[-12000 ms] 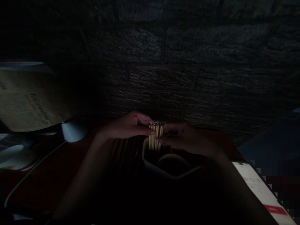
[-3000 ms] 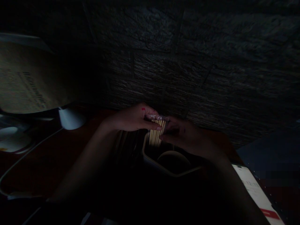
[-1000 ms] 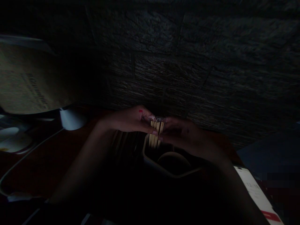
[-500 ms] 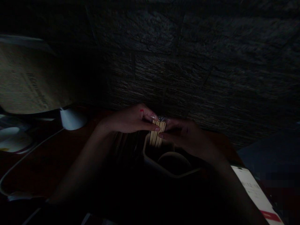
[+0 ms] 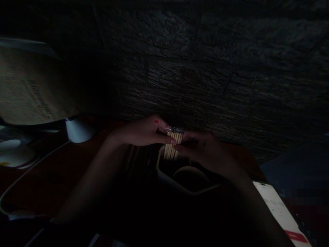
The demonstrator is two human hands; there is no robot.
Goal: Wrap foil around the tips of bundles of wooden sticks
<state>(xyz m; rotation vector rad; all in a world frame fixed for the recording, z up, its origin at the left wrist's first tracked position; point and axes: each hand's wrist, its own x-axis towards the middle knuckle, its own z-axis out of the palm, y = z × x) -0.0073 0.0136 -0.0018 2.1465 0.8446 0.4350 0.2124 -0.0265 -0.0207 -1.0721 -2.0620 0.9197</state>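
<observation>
- Wall [image 5: 167, 72] of rough, dark stone blocks rises close behind the hands and closes off the far side.
- Reddish-brown tabletop [image 5: 59, 175] shows to the left, between a thin white cable [image 5: 28, 168] and the left forearm; on the right, its end shows just past the right hand [image 5: 207, 151], with a dim bluish surface [image 5: 295, 168] beyond.
- A lit phone [image 5: 280, 209] lies along the right side, partly behind the right forearm, its screen pale with a red band low down.
- At the left, a brown paper bag [image 5: 33, 82] with dark print stands near a white cone-shaped object [image 5: 78, 131], and a white dish [image 5: 15, 154] sits at the left border.
- The left hand [image 5: 144, 131], which bears a small red mark, is closed on a bundle of pale sticks [image 5: 172, 149], its thumb laid across their front.
- The right hand grips the same bundle from the other side, thumb just below the left thumb; the fingers behind are hidden.
- Shiny clear wrap [image 5: 177, 129] covers the upper ends of the sticks.
- The sticks point down, slightly slanted, into an angular container [image 5: 177, 183]; darkness hides whether they touch its floor.
- Inside the container, nearer the viewer, shows the curved edge of a round object [image 5: 191, 168], its interior too dark to read.
</observation>
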